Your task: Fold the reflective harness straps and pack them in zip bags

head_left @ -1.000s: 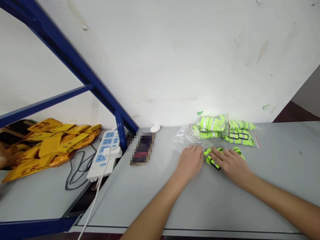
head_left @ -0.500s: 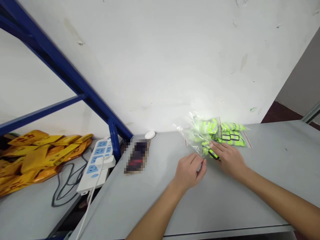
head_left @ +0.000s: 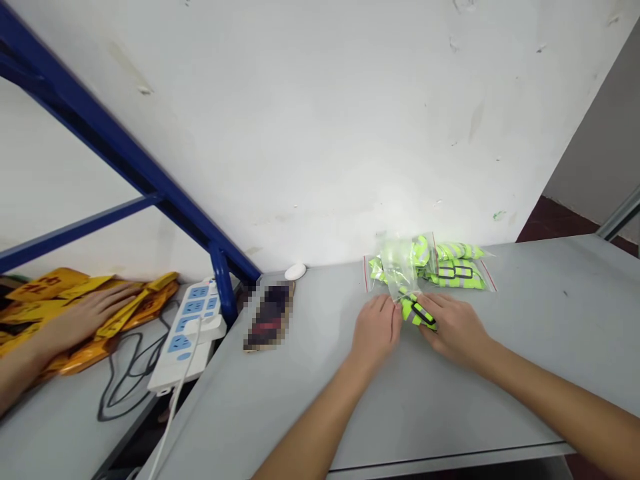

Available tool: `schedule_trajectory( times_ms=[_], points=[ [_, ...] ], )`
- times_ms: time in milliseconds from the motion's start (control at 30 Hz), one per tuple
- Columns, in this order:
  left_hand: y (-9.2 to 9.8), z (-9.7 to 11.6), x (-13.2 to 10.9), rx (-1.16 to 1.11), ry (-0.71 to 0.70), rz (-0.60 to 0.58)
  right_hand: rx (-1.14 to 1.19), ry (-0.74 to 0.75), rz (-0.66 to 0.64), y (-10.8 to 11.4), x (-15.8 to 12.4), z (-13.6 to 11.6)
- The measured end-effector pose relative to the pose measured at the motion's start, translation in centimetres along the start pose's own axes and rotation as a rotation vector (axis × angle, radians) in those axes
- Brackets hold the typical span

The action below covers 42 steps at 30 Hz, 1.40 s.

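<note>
My right hand [head_left: 454, 328] is closed round a rolled yellow-green reflective strap with a black buckle [head_left: 419, 313], just above the grey table. Closed at the left end of that strap, my left hand [head_left: 376, 325] pinches the edge of a clear plastic bag [head_left: 401, 267]. The bag rises from my fingers toward the wall, and its opening cannot be made out. Behind my hands, more reflective straps packed in clear bags [head_left: 459, 273] lie against the wall, with red lines along the bag edges.
The grey table [head_left: 310, 373] meets a white wall. A pixelated phone-like object [head_left: 270, 317] and a white round item [head_left: 295, 271] lie left. Beyond are a power strip [head_left: 187, 333], a blue frame [head_left: 175, 200] and yellow packets [head_left: 45, 287], with another person's hand [head_left: 95, 313] on them.
My left hand has closed on the bag edge beside the strap, and the bag has swung upright. The strap has come nearer me in my right hand. Another person's hand has appeared over the yellow packets.
</note>
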<state>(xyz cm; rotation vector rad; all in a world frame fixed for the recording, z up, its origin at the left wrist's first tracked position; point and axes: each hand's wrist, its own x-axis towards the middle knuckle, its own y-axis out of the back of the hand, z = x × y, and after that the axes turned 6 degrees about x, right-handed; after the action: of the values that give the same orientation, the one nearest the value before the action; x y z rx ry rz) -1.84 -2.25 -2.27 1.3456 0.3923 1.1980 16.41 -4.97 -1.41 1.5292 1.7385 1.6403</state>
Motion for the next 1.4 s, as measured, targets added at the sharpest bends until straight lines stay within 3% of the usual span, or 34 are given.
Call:
schedule_trajectory(
  times_ms=[167, 300, 400, 567, 733, 1067, 1300, 1400],
  points=[
    [0.2, 0.0, 0.3, 0.257, -0.084, 0.011, -0.054, -0.092, 0.024, 0.1, 0.4, 0.5],
    [-0.6, 0.9, 0.1, 0.203, -0.184, 0.081, -0.161, -0.12, 0.06, 0.3, 0.9, 0.5],
    [-1.6, 1.4, 0.0, 0.14, -0.234, 0.13, -0.275, -0.126, -0.045, 0.0, 1.4, -0.4],
    [-2.3, 1.0, -0.1, -0.001, -0.125, -0.031, -0.414, -0.161, -0.228, -1.6, 1.7, -1.7],
    [-1.8, 0.5, -0.7, -0.163, 0.046, -0.171, -0.419, -0.087, -0.247, -2.4, 1.1, -1.9],
    [-2.1, 0.9, -0.2, -0.159, 0.087, -0.158, -0.391, -0.222, -0.197, -3.1, 2.1, -1.7],
    [-1.6, 0.9, -0.2, -0.193, 0.15, -0.139, -0.027, -0.028, -0.223, -1.2, 1.7, -0.2],
    [-1.7, 0.8, -0.4, -0.188, 0.097, -0.124, -0.073, -0.043, -0.214, -1.6, 1.9, -0.3]
  ],
)
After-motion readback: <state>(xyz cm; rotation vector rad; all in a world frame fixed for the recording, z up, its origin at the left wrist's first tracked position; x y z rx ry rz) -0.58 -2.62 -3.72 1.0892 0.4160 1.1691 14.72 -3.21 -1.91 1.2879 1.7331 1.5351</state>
